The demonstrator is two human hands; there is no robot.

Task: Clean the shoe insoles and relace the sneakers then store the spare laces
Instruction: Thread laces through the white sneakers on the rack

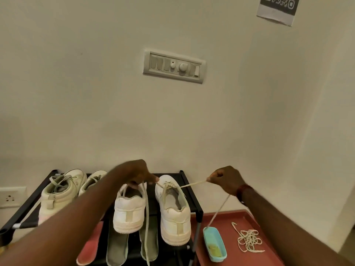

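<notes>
**Between the hands: lacing just getting started on the second sneaker**

Right between the two hands sits the sneaker (173, 206) being worked on, heel toward the camera, on the top shelf of a black shoe rack (199, 213). Its lace (192, 183) only looks threaded through the eyelets up by the toe, so this is early relacing. The right hand (225, 180) has one end pinched and drawn out taut to the side, and the slack drops from that fist toward a blue tray (211, 236) below it. The left hand (134, 174) is curled down at the toe end and seems to be pinching the lace's other end, though its fingertips are partly hidden, so that's a best guess.

Just under the left hand is the other sneaker (130, 210), with a long lace dangling off it. Below both, the insoles (117, 246) lie on a lower shelf. Past the left forearm there's a high-top pair (61, 192). Below the right wrist, beside the tray, the spare laces (248, 240) sit in a loose tangle, not stored yet.

Next move probably means evening up both ends, then crossing them into the next pair of eyelets without twisting.
</notes>
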